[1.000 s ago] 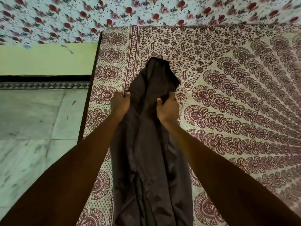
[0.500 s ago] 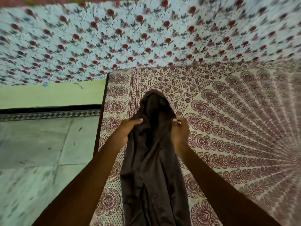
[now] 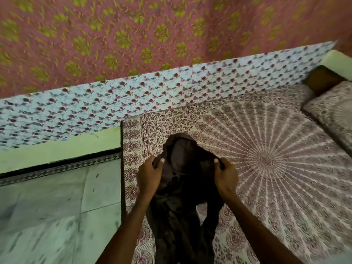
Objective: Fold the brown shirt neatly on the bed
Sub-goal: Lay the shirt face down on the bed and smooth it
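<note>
Risk: dark brown crumpled cotton shirt (image 3: 181,202) hangs bunched between left hand (image 3: 149,177) and right hand (image 3: 225,176), both pinching its upper edges above the maroon-printed bedsheet (image 3: 266,168). Uneven grips likely lay it down creased.

- My left hand (image 3: 150,177) and right hand (image 3: 225,177) now sit wider apart, spreading the brown shirt (image 3: 182,187) open.
- My view tilts up: a pink curtain (image 3: 133,35) and a pillow (image 3: 331,111) appear.

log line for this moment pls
left hand: gripping shirt | right hand: gripping shirt | shirt: bunched, unfolded, on bed near left edge
</note>
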